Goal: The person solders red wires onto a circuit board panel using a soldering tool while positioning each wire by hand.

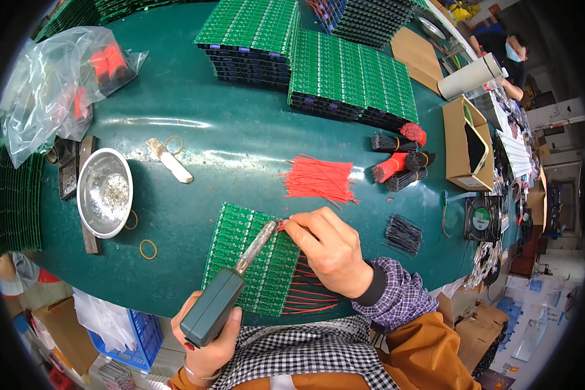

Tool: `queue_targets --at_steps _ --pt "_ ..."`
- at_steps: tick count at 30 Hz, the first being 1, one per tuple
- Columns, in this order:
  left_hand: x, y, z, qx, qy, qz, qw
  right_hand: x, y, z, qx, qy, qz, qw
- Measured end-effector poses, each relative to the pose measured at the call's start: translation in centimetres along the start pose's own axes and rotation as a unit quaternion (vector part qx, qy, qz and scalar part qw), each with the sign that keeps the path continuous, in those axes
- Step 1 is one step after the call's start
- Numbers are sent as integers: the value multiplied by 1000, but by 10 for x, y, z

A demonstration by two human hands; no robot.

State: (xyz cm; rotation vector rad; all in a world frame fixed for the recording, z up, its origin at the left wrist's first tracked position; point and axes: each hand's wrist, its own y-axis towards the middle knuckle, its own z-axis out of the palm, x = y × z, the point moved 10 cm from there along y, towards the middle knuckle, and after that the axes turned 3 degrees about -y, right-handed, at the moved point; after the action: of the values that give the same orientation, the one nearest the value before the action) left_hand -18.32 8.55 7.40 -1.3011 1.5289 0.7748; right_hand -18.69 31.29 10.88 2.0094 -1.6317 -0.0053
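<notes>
My left hand [222, 343] is wrapped round the dark green handle of a soldering iron [213, 305]. Its metal shaft slants up and to the right, and the tip meets the upper right edge of a green circuit board panel [266, 266]. At that same spot my right hand [331, 253] pinches a short red wire [282, 225], mostly hidden by the fingers. Below the right hand, several red wires [315, 294] and some dark ones stick out from the panel's right edge. A loose pile of red wires [320, 180] lies just beyond my right hand.
Stacked green panels [351, 71] stand at the back. Black wires [403, 234], bundled wires [389, 168] and a cardboard box [468, 146] lie to the right. Leftward are a metal bowl [129, 195], a plastic bag [39, 78] and a white-handled tool [170, 161]. A masked person [515, 68] is far right.
</notes>
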Motion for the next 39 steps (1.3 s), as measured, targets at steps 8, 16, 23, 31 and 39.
queue_targets --at_steps 8,16,23,31,39 --pt "1 -5 -2 -7 12 33 999 1 1 1 10 -14 5 1000" --pt "15 -15 -9 -9 17 1 1000 3 1 1 12 -16 4 1000" --pt "7 -13 -11 -19 -11 -8 1000 1 1 1 2 -4 10 1000" --pt "14 -18 -15 -35 -26 -20 999 9 -6 -11 -49 0 -7 999" --pt "7 -16 -14 -23 -5 -2 1000 7 -9 -4 -34 12 -8 999"
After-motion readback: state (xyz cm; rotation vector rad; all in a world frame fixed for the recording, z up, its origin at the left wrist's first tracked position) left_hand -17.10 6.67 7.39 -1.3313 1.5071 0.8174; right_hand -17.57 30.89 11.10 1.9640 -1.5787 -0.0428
